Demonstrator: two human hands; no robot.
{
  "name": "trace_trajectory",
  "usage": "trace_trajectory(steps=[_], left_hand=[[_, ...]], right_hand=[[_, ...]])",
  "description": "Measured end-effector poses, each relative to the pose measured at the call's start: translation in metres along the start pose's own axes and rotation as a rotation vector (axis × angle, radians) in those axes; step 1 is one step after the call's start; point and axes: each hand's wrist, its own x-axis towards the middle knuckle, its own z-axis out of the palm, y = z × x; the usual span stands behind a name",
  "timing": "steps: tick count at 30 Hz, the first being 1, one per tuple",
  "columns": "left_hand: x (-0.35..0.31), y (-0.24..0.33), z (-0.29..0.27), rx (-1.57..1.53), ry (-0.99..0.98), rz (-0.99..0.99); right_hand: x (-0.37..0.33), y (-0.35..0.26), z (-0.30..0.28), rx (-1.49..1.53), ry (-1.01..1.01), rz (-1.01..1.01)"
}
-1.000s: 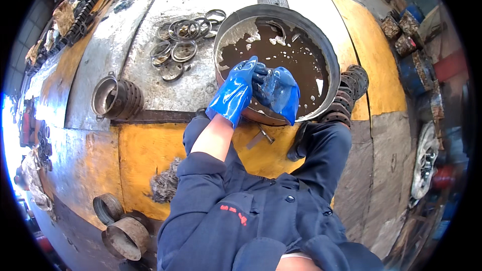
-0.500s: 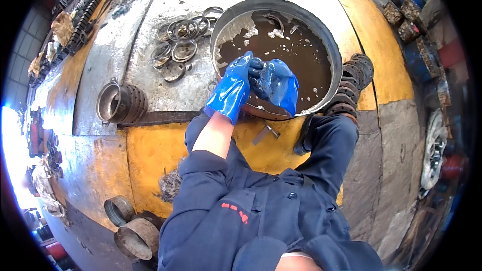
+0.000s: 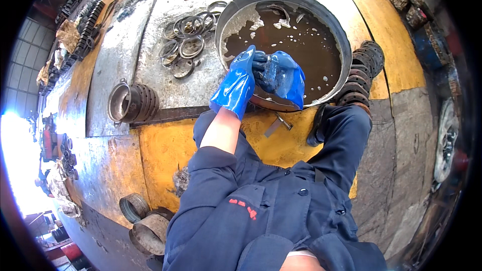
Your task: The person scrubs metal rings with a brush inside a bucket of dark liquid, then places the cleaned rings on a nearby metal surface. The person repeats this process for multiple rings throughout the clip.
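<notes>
My left hand [image 3: 239,78], in a wet, shiny blue rubber glove, is raised over the near left part of a large round metal tub [image 3: 346,55]. Its fingers are closed around a second blue glove [image 3: 287,78], dark and wet at the finger end. The loose cuff of that glove hangs down to the right near the tub's rim, and no forearm shows coming out of it. Murky brown liquid [image 3: 311,52] with pale foam patches fills the tub. My right hand and forearm are not in view.
Several metal rings [image 3: 191,46] lie left of the tub. Nearer left is a stack of perforated metal parts [image 3: 143,103]; another stack of dark discs [image 3: 362,78] stands right of the tub. A small metal tool [image 3: 278,123] lies before my legs. Wide metal cylinders [image 3: 150,233] sit lower left.
The whole scene has shifted slightly to the right in the view. My left hand keeps its hold on the loose glove over the tub, with little other change.
</notes>
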Motion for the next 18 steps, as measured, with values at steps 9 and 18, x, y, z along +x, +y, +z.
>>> trace_trajectory(steps=[9,18], left_hand=[[-0.006,0.005,0.0,0.037,-0.029,0.014],[-0.008,0.008,0.003,0.01,-0.019,0.026]], right_hand=[[-0.002,0.004,-0.013,0.009,0.026,0.003],[-0.025,0.027,-0.076,0.021,0.155,0.04]])
